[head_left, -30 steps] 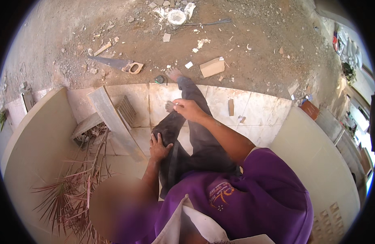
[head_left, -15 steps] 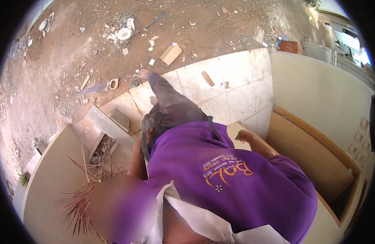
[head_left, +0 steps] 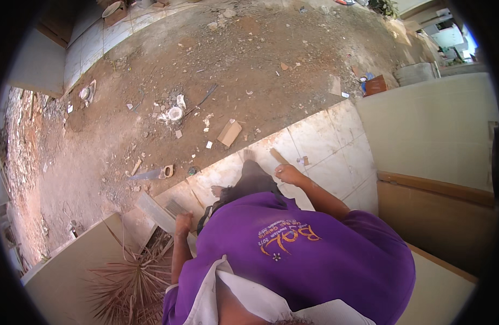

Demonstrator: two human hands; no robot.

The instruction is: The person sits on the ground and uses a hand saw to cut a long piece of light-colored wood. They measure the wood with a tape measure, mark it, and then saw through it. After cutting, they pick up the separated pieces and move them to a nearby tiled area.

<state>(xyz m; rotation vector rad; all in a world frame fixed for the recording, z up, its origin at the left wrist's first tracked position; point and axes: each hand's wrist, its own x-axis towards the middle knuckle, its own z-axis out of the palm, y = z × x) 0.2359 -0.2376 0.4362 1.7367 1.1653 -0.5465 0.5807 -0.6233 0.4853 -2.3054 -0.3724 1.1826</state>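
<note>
My right hand (head_left: 288, 174) reaches forward above the pale floor tiles (head_left: 317, 130), with its fingers curled in. Just past it lies a brown strip of wood (head_left: 278, 156), which seems to rest on the tiles. Anything inside that hand is hidden. My left hand (head_left: 184, 222) is low at my left side, its fingers bent, beside a pale plank (head_left: 156, 212) and a grey ridged piece (head_left: 177, 208). What it grips, if anything, I cannot make out. My bare feet (head_left: 217, 190) are on the tiles. A small light-coloured item (head_left: 303, 161) lies right of the wood strip.
A handsaw (head_left: 154, 173) lies on the dirt at the tile edge, near a small dark round object (head_left: 192, 170). A flat brown piece (head_left: 229, 132) is farther out. A dry spiky plant (head_left: 133, 276) stands at my left, a low wall (head_left: 428, 135) at my right.
My right hand has moved forward from beside my waist to over the tiles. My left hand has come from my lap to beside the ridged piece. The view takes in more ground ahead.
</note>
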